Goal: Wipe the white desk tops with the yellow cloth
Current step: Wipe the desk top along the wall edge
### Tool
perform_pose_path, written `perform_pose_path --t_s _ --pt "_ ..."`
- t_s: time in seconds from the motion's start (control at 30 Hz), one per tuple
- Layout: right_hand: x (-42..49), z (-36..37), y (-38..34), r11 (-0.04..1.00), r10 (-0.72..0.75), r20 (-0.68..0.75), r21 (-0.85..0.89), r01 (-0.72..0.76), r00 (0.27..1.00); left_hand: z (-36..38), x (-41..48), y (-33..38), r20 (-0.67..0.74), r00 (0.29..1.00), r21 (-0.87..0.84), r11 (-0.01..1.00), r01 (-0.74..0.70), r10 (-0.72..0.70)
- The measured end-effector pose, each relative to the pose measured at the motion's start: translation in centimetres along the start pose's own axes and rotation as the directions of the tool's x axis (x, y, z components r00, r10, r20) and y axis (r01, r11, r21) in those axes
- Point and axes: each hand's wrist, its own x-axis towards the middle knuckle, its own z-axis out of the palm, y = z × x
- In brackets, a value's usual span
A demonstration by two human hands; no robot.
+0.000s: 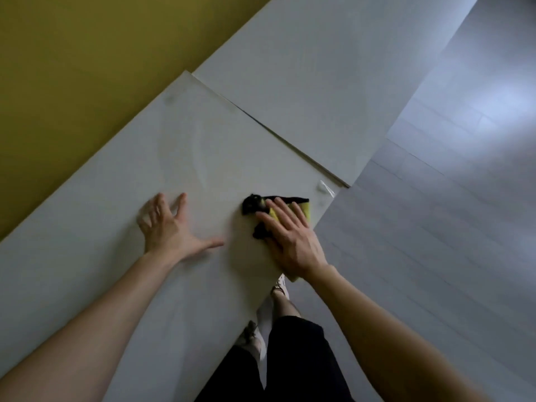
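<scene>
the right hand (pixel 290 239) presses flat on the yellow-and-black cloth (pixel 301 211) near the right corner of the near white desk top (pixel 145 175); the left hand (pixel 166 227) rests spread, fingers wide. faint arced smears suggest this top is partly wiped; the adjoining white desk top (pixel 304 82) looks untouched.

Place: a plain indoor work room, office-like or a study; which of the two cannot be told.
Landmark: near white flat rectangular desk top (pixel 203 158), smooth and matt, running slantwise across the view.
Furniture: second white flat rectangular desk top (pixel 319 82) butts against the landmark's far end, a thin dark seam (pixel 290 143) between them, the two making one long work surface.
Wall: flat mustard-yellow painted wall (pixel 87 68) runs straight along the landmark's back edge.
Floor: pale grey plank-lined floor (pixel 435 242) lies below the landmark's front edge, a soft patch of reflected light (pixel 499 111) on it well beyond the second top.
</scene>
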Motion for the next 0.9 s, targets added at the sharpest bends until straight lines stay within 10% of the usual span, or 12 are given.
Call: perform_pose_path --t_s 0.13,0.43,0.9 --pt "0.5 0.7 -1.1 0.936 0.347 -0.141 -0.014 -0.353 0.927 1.0 0.8 1.3 -0.242 0.934 0.020 0.964 -0.264 0.261" --pt "0.1 2.4 -2.6 0.932 0.351 -0.225 -0.010 -0.363 0.909 6.4 4.2 0.2 -0.439 0.792 0.157 0.905 -0.396 0.424" --pt "-1.7 4.0 -6.3 0.950 0.311 -0.264 0.056 -0.307 0.913 8.0 4.3 -1.5 -0.492 0.763 0.126 0.901 -0.414 0.419"
